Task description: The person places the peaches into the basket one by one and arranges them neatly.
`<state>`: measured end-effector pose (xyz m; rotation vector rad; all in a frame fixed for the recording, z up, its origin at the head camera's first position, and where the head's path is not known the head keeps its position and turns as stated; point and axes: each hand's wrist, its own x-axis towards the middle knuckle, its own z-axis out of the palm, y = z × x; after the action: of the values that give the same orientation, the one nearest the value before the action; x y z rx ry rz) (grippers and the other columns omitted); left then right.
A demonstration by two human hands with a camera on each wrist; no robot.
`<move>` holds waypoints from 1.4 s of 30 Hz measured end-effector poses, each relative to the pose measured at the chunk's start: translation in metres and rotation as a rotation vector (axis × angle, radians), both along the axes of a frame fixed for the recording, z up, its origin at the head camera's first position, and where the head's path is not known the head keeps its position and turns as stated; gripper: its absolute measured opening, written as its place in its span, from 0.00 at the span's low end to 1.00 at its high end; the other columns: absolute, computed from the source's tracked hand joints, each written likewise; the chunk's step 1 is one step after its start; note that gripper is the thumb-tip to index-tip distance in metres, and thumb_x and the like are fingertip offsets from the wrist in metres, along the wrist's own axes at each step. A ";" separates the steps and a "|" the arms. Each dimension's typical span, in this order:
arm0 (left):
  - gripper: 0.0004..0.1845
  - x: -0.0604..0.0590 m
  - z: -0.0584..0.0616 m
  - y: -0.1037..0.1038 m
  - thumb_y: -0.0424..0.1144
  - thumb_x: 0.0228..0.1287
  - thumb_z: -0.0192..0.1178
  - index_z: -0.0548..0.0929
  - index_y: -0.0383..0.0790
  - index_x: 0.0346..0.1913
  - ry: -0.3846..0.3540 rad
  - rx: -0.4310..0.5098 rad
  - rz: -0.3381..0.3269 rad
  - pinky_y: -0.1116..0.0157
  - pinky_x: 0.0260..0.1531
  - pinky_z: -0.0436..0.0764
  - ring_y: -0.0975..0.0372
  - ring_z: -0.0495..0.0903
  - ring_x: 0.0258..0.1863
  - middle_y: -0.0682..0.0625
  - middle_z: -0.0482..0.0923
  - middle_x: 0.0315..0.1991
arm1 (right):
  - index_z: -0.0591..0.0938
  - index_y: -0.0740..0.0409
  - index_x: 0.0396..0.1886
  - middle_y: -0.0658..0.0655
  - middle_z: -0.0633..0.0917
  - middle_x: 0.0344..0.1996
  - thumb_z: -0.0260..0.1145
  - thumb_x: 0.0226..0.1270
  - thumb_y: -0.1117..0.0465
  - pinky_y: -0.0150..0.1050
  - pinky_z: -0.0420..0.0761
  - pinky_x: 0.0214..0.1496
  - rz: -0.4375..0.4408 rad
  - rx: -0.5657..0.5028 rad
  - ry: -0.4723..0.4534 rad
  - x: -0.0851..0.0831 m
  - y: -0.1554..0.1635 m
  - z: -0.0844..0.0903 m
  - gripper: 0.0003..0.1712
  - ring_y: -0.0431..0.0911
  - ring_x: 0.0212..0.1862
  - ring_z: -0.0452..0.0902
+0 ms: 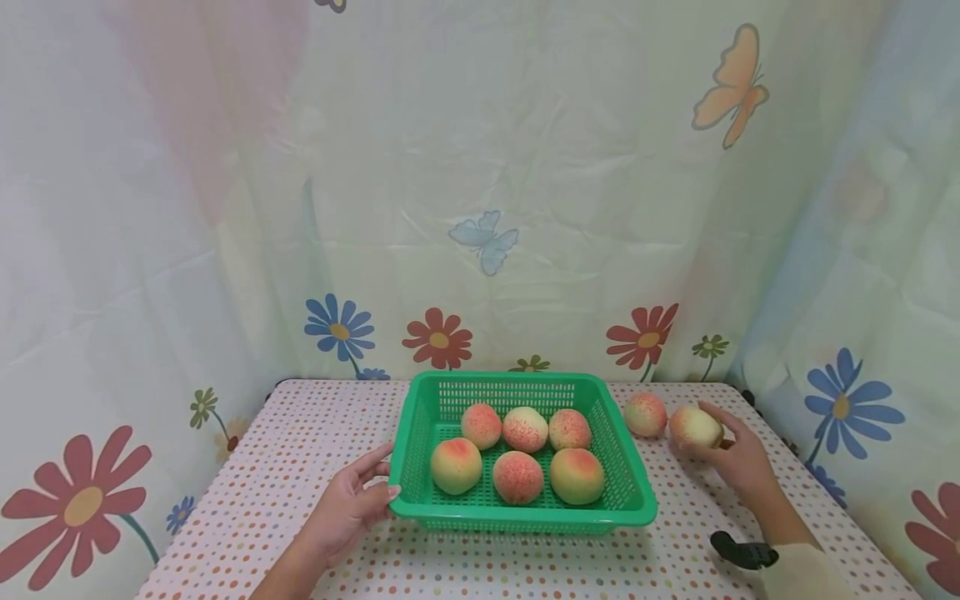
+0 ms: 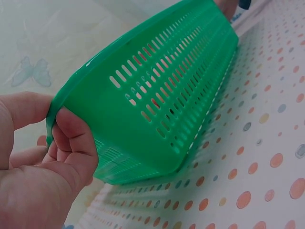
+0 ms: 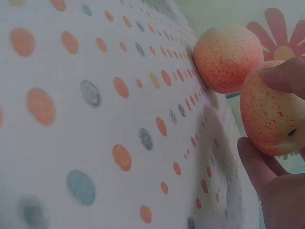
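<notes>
A green plastic basket stands in the middle of the table with several peaches inside, in two rows. My left hand grips its left rim; in the left wrist view the thumb and curled fingers pinch the basket wall. To the right of the basket my right hand holds a peach between thumb and fingers. That peach shows a dark stem pit in the right wrist view. Another peach lies on the table between the held one and the basket.
A dotted cloth covers the table. Flower-printed curtains hang behind it and along both sides. A black strap is on my right wrist, by a pale sleeve.
</notes>
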<state>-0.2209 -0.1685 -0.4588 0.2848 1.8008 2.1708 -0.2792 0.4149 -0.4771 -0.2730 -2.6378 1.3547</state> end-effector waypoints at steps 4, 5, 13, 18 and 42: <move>0.44 0.000 0.000 0.000 0.28 0.69 0.62 0.50 0.35 0.82 0.000 0.005 -0.004 0.71 0.40 0.87 0.66 0.83 0.40 0.45 0.70 0.56 | 0.52 0.52 0.84 0.74 0.47 0.81 0.74 0.66 0.45 0.63 0.79 0.56 0.018 0.023 0.003 0.005 -0.002 0.002 0.56 0.78 0.69 0.60; 0.44 0.001 0.000 0.000 0.28 0.69 0.61 0.50 0.35 0.82 0.002 0.006 -0.003 0.71 0.40 0.87 0.66 0.83 0.41 0.45 0.70 0.56 | 0.52 0.52 0.84 0.74 0.47 0.81 0.74 0.66 0.44 0.63 0.79 0.56 0.022 0.028 0.001 0.006 -0.002 0.002 0.56 0.79 0.69 0.60; 0.44 0.000 0.000 0.000 0.29 0.68 0.62 0.51 0.36 0.81 -0.003 -0.001 0.012 0.71 0.39 0.87 0.66 0.83 0.40 0.44 0.70 0.56 | 0.53 0.51 0.83 0.72 0.49 0.81 0.74 0.65 0.43 0.70 0.76 0.60 0.014 0.049 0.002 0.012 -0.007 0.006 0.56 0.79 0.70 0.59; 0.44 -0.001 -0.001 -0.001 0.30 0.67 0.63 0.53 0.38 0.81 -0.020 -0.005 0.029 0.71 0.39 0.87 0.66 0.83 0.40 0.44 0.70 0.56 | 0.54 0.52 0.83 0.73 0.50 0.80 0.75 0.65 0.45 0.53 0.84 0.51 0.031 0.041 0.028 0.016 -0.011 0.007 0.56 0.77 0.67 0.63; 0.43 -0.001 -0.002 -0.002 0.30 0.69 0.62 0.53 0.39 0.81 -0.023 -0.012 0.021 0.71 0.40 0.87 0.65 0.83 0.42 0.45 0.70 0.57 | 0.56 0.44 0.83 0.70 0.55 0.79 0.73 0.67 0.44 0.27 0.81 0.41 0.107 0.019 0.078 0.041 -0.027 0.027 0.52 0.72 0.67 0.69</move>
<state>-0.2223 -0.1700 -0.4604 0.2379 1.8115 2.1677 -0.2383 0.3880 -0.4502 -0.0752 -2.6334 1.3412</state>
